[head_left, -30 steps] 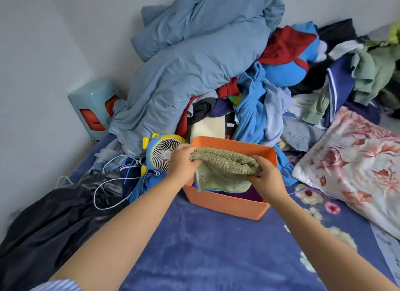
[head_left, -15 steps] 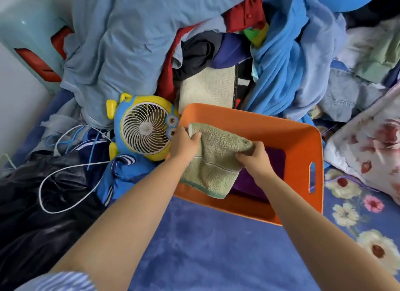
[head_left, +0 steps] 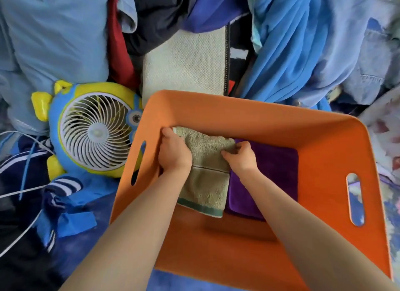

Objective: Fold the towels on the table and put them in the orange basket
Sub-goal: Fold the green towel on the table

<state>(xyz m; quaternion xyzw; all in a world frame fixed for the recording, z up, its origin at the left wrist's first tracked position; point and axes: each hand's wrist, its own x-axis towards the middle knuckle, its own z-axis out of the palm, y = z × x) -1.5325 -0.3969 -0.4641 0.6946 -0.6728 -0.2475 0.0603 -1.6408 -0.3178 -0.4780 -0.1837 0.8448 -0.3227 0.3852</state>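
Here, in the head view, both arms reach down into the orange basket (head_left: 255, 115), a smooth plastic tub with rounded corners and an oval handle slot in each side wall. The left hand (head_left: 174, 153) curls over the left edge of the folded green towel (head_left: 205, 182), fingers gripping it near the basket's left wall. The right hand (head_left: 241, 157) pinches the towel's right edge between thumb and fingers. The towel is thick, looped terry with a woven stripe and a darker green hem at its near end; it lies inside the basket, its right edge overlapping a folded purple towel (head_left: 275, 173) of smoother, plush cloth that sits flat on the basket floor.

Around the basket things crowd in close. A blue and yellow cartoon-shaped fan (head_left: 95, 130) with a white spiral grille leans right against the basket's left wall. White cables (head_left: 23, 191) trail across dark clothes to the left of it. Behind the far rim a pale, nubby woven mat (head_left: 184, 63) stands almost touching the basket, and above it heaps a pile of soft clothes: a light blue quilt (head_left: 54, 35), a bright blue garment (head_left: 287, 52), red and black pieces. A floral pillow (head_left: 383, 126) presses in at the right. The basket rests on a blue fleecy bedspread (head_left: 91, 236).
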